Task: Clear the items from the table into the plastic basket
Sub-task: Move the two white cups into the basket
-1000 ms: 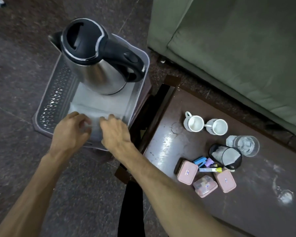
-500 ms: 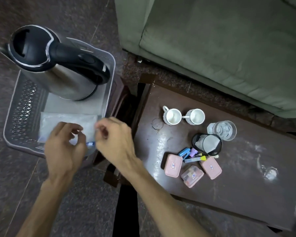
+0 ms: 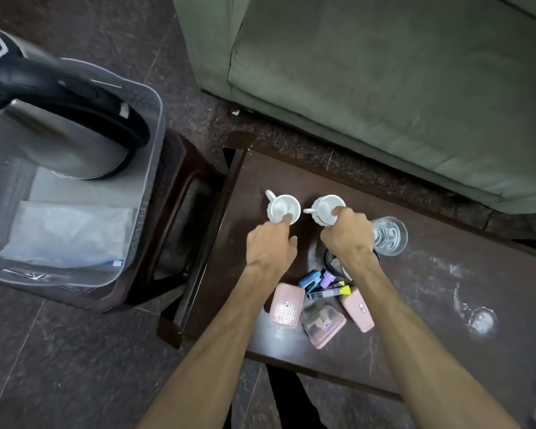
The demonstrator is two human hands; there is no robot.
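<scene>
- cups: two white cups sit side by side at the middle of the frame on the dark table (image 3: pixel 446 305), the left cup (image 3: pixel 282 209) with its handle toward the upper left, the right cup (image 3: pixel 325 209) with its handle pointing at its neighbour.
- left hand (image 3: pixel 271 246) reaches to the left cup with a fingertip on its near rim; the other fingers look loosely curled, with no closed hold on it that i can see.
- right hand (image 3: pixel 347 235) lies over the near side of the right cup, fingers bent at its rim; whether they actually pinch it i cannot tell.
- to do this step well, i would judge: get a finger inside each rim and the thumb outside before lifting, keep both cups upright, and lift straight up so the right hand does not knock the glass (image 3: pixel 389 236) just beside it.
- plastic basket (image 3: pixel 149 125) stands at the left of the frame on a stool (image 3: pixel 180 212), apart from the table; a kettle (image 3: pixel 59 119) and a clear bag (image 3: pixel 65 233) already fill much of it, so the cups probably belong in the space left near the kettle.
- hard to make out: the kettle and basket are cut off by the left edge; the mesh holder (image 3: pixel 333 261) is mostly hidden under the right wrist; what the cups contain is unclear.
- three pink boxes (image 3: pixel 285 305) and small stationery (image 3: pixel 328 286) lie near the forearms, waiting.
</scene>
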